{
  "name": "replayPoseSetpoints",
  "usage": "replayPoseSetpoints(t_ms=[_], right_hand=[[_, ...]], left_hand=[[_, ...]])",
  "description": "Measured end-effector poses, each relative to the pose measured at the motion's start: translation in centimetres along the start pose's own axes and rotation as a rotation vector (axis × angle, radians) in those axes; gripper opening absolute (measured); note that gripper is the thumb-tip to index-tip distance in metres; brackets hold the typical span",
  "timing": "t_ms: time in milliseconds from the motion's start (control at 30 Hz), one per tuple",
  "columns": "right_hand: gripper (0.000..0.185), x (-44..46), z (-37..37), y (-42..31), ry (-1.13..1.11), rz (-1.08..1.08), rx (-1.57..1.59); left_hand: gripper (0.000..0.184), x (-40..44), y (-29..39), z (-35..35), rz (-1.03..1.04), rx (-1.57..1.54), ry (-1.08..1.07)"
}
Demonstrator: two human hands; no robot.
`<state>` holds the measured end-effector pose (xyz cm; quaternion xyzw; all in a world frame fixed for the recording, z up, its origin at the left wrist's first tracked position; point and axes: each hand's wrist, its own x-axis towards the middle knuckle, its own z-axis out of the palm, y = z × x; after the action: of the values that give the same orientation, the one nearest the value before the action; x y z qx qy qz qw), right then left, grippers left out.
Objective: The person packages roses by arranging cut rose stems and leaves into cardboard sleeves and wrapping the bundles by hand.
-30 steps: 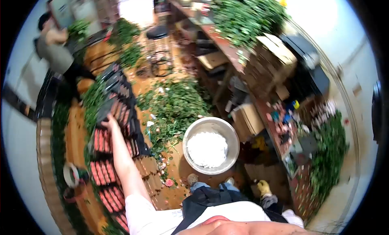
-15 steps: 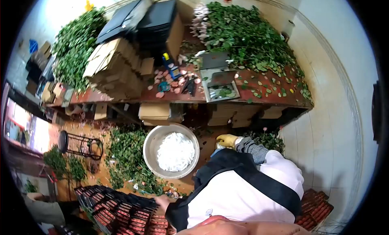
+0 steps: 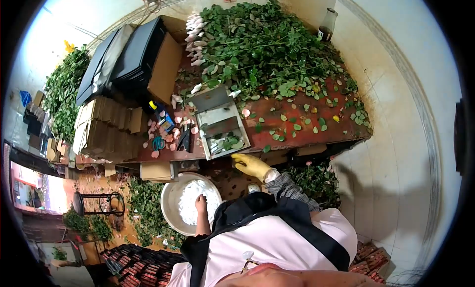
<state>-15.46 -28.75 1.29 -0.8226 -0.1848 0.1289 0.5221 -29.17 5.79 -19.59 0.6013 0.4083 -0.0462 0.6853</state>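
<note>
My right hand (image 3: 252, 167), in a yellow glove, is just off the front edge of the red table (image 3: 307, 124), its fingers stretched out and nothing seen in them. Closest to it is a shallow grey tray (image 3: 242, 123) holding loose green leaves. My bare left hand (image 3: 201, 204) is in front of a pale tub (image 3: 168, 213) filled with small white pieces (image 3: 187, 200). Its fingers look curled; whether anything is inside them is hidden. On the table lies a large heap of leafy rose stems (image 3: 262, 44), with white-wrapped heads (image 3: 196, 37) at its left end.
Folded cardboard (image 3: 104, 131) and dark boxes (image 3: 138, 54) are stacked on the table's left. Scissors (image 3: 158, 142) and a blue bottle (image 3: 163, 119) lie among pink petals. A black stool (image 3: 101, 203), leafy stems (image 3: 148, 213) and dark crates (image 3: 133, 264) occupy the floor.
My body has moved nearer the table. My right hand has risen toward the tray from low beside my body. My left hand has moved from beside the crates to in front of the tub.
</note>
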Motion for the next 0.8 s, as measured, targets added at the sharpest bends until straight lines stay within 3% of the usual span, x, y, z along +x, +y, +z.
replayPoseSetpoints(t_ms=[167,233,367,400,467,500,533,600,667,733,800], right_hand=[[0.045,4.1,-2.7,-4.2,-0.062,-0.047,0.358],[0.044,6.0,-3.3,-4.6,0.014,-0.138,0.455],[0.045,10.0,-4.8,-6.3,0.170,-0.233,0.285],[0.044,11.1,-5.2,-7.1,0.180,-0.247,0.260],[0.038,13.3,-5.4,-9.6,0.308,-0.281,0.189],[0.037,14.7,-5.3,-9.3,0.348,-0.310,0.059],[0.037,16.2,-5.2,-8.7,0.403,-0.344,-0.069],[0.038,19.0,-4.8,-7.8,0.476,-0.292,-0.226],[0.040,21.0,-4.1,-6.0,0.482,-0.223,-0.305],[0.042,21.2,-3.8,-7.7,0.382,0.042,-0.609],[0.042,21.2,-3.7,-8.4,0.408,-0.007,-0.633]], left_hand=[[0.032,-0.3,2.0,0.9,-0.183,-0.174,0.117],[0.032,1.5,2.5,0.8,-0.182,-0.198,0.145],[0.031,3.9,2.1,-0.8,-0.065,-0.358,0.227],[0.028,5.2,1.8,-1.5,-0.024,-0.188,0.243],[0.028,5.1,5.4,0.5,0.033,-0.268,0.451],[0.028,7.0,5.5,0.5,0.174,-0.146,0.527],[0.028,7.5,7.7,0.8,0.175,-0.175,0.550],[0.025,5.4,16.8,2.6,0.544,0.147,0.569],[0.022,3.6,27.3,3.9,0.862,0.082,0.565],[0.020,2.6,37.6,3.1,0.975,0.070,0.497],[0.016,2.7,46.7,0.7,0.997,0.234,0.461]])
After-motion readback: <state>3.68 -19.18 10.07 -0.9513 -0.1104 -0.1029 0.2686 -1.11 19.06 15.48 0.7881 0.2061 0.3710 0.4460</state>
